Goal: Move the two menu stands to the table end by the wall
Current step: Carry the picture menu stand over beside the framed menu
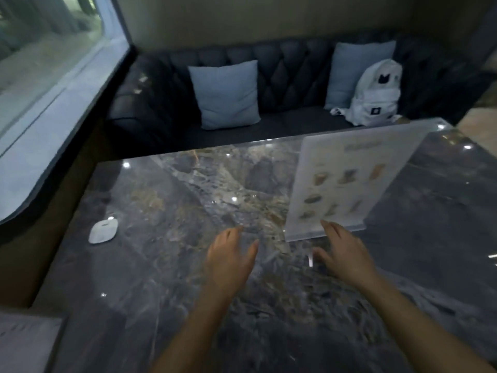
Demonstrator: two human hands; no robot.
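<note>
both hands open and empty over worktop (150, 265); menu stand (347, 181) upright just ahead of right hand (343, 253), left hand (228, 258) farther

Menu stand (347, 181): clear acrylic holder, pale sheet with small food pictures, blurred.
Pose: upright, leaning back a touch.
Place: right half of the marble table (166, 265), base on top.

Dark marble table (166, 265), glossy w/ light reflections. A clear menu stand (347, 181) stands upright on it, right of centre, near the far edge. Small white rounded object (103, 231) lies flat by the left edge.
</note>
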